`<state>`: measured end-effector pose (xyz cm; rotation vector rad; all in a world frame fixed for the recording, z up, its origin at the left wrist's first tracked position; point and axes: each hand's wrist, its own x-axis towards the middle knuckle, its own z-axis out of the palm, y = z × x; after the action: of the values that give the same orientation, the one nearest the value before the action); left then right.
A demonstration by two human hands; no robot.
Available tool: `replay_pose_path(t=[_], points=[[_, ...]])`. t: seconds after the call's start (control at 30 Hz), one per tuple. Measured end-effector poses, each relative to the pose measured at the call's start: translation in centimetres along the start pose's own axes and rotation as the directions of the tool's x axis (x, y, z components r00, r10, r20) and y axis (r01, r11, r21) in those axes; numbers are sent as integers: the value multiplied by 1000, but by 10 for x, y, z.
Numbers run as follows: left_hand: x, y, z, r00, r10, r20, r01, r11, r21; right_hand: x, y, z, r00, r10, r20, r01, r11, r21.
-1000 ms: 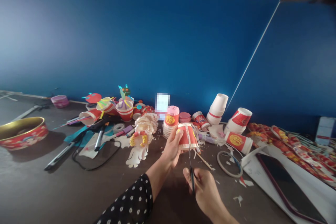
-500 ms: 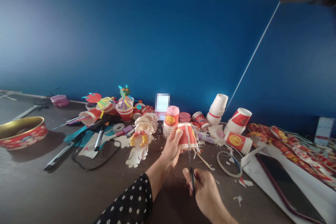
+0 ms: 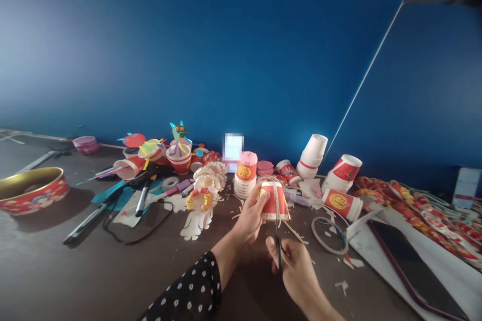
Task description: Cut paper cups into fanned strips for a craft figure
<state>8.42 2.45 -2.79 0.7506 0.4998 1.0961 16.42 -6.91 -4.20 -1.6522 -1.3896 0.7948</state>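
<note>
left fingers (image 3: 251, 214): together, clamped round the red-and-white paper cup (image 3: 272, 201)
right fingers (image 3: 290, 261): curled together on the black scissors (image 3: 278, 256), loops mostly hidden
scissors: blades run up into the cup wall among narrow cut strips, exact tip hidden
cup: held in the air over the dark table (image 3: 90, 271), just in front of the stacked paper cups (image 3: 243, 183)
risk: thin strips could tear if the blades twist; a squeezing grip could dent the cup wall; blades near the left fingers could nick them
around: paper scraps (image 3: 341, 287), polka-dot sleeve (image 3: 188, 286), red tin bowl (image 3: 32, 191), phone (image 3: 410, 266)
</note>
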Motion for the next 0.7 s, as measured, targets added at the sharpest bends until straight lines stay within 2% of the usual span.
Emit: replay_pose_path(t=[0.33, 0.7], points=[[-2, -5, 3, 999, -19, 27, 19, 1000, -6, 0, -5, -6, 999, -37, -6, 37, 999, 7], [-3, -4, 3, 999, 1, 44, -2, 1000, 15, 1, -1, -3, 999, 22, -27, -19, 995, 97]])
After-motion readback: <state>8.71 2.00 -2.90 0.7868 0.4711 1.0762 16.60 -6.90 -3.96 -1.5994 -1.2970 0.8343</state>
